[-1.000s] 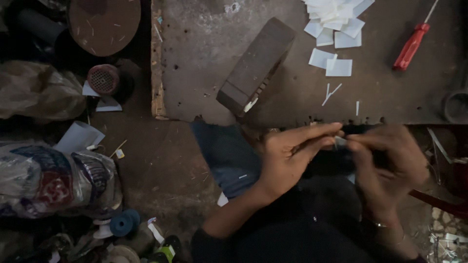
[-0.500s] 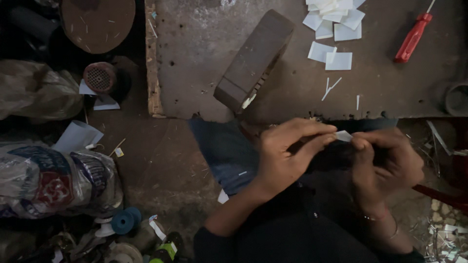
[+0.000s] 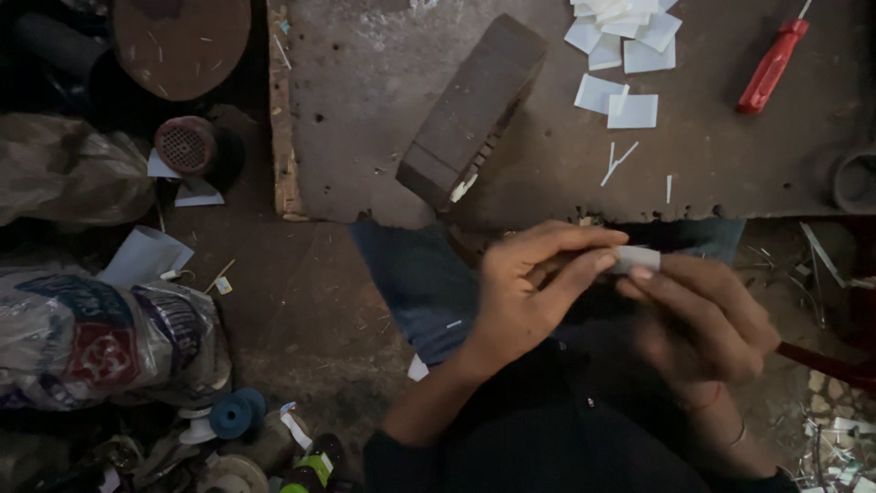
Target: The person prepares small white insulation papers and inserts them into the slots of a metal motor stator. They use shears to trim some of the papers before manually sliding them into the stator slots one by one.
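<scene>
There is only one view — a camera worn on the person's head, looking almost straight down from close above the lap. It takes in the left hand (image 3: 525, 297) and right hand (image 3: 698, 319) low in the frame, the edge of a worn work board (image 3: 383, 82) above them, and cluttered floor (image 3: 301, 301) on the left.

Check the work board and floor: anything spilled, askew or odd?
Thin white slivers lie loose on the board below the scattered white paper squares. The dark block sits askew. Paper scraps litter the floor. Both hands pinch one small white piece.
</scene>
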